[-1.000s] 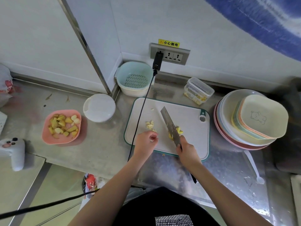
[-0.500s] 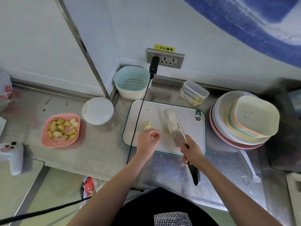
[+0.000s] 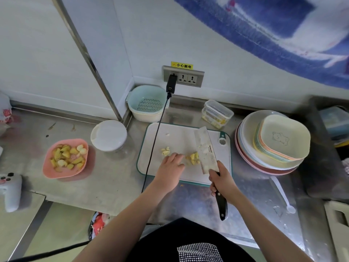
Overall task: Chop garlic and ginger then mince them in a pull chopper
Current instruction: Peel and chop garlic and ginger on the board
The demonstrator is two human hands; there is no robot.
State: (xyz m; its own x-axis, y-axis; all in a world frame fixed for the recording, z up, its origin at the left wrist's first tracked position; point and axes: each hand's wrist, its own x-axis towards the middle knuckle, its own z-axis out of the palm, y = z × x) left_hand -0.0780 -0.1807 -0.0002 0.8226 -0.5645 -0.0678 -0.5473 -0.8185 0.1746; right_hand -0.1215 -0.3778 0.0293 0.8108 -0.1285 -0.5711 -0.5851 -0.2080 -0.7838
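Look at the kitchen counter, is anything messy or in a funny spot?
Yes. A black cable from the wall socket hangs right across the left side of the cutting board, close to the left hand and chopped pieces. One small scrap lies off the board on the counter.

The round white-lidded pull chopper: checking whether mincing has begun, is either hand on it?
No: the pull chopper stands untouched left of the white cutting board.
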